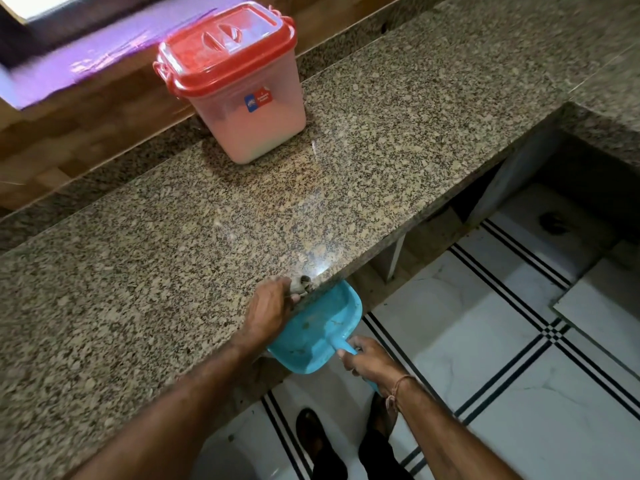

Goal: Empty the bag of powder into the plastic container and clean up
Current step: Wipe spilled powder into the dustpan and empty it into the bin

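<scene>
A plastic container (256, 112) with a red lid stands shut at the back of the granite counter (173, 254), pale powder showing through its walls. A blue dustpan (318, 327) is held just below the counter's front edge. My right hand (367, 358) grips its handle. My left hand (273, 310) rests on the counter edge above the pan, closed on a small grey cloth or brush (300, 285); which of the two is unclear. The powder bag is out of view.
A wooden wall and a window sill (86, 64) run behind the counter. The counter turns a corner at the right (595, 81), with open space beneath. A white tiled floor (485, 323) with black stripes lies below, and my feet (311, 441) stand on it.
</scene>
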